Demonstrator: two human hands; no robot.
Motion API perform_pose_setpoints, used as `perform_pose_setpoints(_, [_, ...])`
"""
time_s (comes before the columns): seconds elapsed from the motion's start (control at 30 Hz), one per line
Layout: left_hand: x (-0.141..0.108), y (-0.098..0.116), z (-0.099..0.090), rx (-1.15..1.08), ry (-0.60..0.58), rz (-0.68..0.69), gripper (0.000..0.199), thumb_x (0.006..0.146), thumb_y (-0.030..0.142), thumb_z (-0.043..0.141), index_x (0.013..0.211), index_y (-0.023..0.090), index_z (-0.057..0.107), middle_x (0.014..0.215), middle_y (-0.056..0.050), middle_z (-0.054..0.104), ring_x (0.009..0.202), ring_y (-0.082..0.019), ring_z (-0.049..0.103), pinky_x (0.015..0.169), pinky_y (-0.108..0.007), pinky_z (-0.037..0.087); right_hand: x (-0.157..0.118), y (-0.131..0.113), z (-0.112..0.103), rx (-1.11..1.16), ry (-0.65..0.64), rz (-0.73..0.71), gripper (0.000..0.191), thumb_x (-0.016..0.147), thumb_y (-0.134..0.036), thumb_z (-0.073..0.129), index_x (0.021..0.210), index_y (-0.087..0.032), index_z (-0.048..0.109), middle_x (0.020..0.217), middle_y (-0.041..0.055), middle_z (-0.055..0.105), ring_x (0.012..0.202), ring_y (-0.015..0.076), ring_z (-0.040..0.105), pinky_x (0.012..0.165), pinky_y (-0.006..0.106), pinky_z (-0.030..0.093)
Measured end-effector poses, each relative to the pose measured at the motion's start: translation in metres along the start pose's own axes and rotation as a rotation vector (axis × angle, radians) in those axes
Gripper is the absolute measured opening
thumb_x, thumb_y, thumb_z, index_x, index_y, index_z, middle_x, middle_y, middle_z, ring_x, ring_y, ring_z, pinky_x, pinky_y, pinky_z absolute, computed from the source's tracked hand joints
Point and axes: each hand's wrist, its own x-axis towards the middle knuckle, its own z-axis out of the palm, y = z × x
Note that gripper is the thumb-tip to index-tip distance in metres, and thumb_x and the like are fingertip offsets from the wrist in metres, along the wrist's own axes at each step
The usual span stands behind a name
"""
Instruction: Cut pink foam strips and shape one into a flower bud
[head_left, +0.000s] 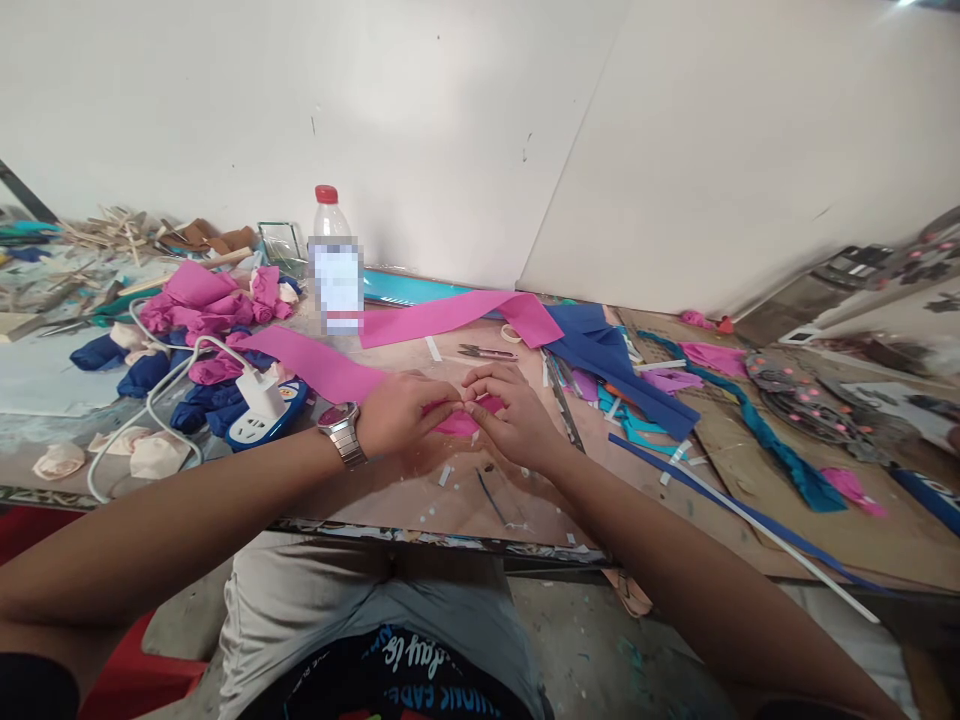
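Note:
My left hand [409, 412], with a metal watch [345, 437] on its wrist, and my right hand [510, 415] meet over the middle of the table. Fingertips of both are pinched on the edge of a pink strip [457, 422], which looks like crepe paper or fabric. Part of it is hidden behind the fingers. A long pink length [322, 366] runs off to the left beyond my left hand. Another pink band [457, 317] lies folded behind the hands, partly over dark blue strips [622, 365]. Small thread snips [487, 353] rest just beyond my right hand.
At left are pink, blue and cream rolled pieces [202, 300], a power strip [259, 425] and a looping white cable [154, 400]. A bottle with a red cap [330, 225] stands behind. Cardboard [739, 455] with a teal twisted strip [780, 450] lies right. The table edge [450, 540] is close to my lap.

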Motion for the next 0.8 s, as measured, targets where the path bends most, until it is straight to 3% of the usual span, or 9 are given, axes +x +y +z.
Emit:
perform_pose_setpoints(0.27, [-0.0001, 0.002, -0.003, -0.113, -0.003, -0.095, 0.034, 0.1, 0.046, 0.052, 0.101, 0.022, 0.076, 0.089, -0.003, 0.078, 0.077, -0.017, 0.068, 0.069, -0.028, 0.042, -0.0015, 0.0026, -0.003, -0.089, 0.036, -0.063, 0.005, 0.091, -0.028, 0.07, 0.091, -0.024, 0.073, 0.11, 0.0064, 0.071, 0.109, 0.0253, 0.064, 0.101, 0.047, 0.046])
perform_pose_setpoints(0.53, [-0.002, 0.0022, -0.0032, -0.321, 0.008, -0.106, 0.028, 0.098, 0.036, 0.054, 0.098, 0.019, 0.075, 0.087, -0.002, 0.076, 0.074, -0.014, 0.064, 0.069, -0.026, 0.043, -0.001, 0.0004, -0.004, -0.132, 0.037, -0.118, 0.003, 0.091, -0.026, 0.07, 0.092, -0.025, 0.072, 0.108, 0.006, 0.07, 0.105, 0.0247, 0.063, 0.098, 0.046, 0.048])
perform_pose_setpoints(0.8, [-0.001, 0.0026, 0.0006, -0.345, 0.033, -0.127, 0.018, 0.091, 0.028, 0.061, 0.091, 0.018, 0.076, 0.083, -0.001, 0.076, 0.072, -0.013, 0.063, 0.069, -0.024, 0.043, -0.002, -0.0037, -0.0018, -0.119, 0.038, -0.123, 0.002, 0.09, -0.023, 0.069, 0.089, -0.023, 0.071, 0.105, 0.0058, 0.07, 0.104, 0.0238, 0.062, 0.099, 0.045, 0.046])
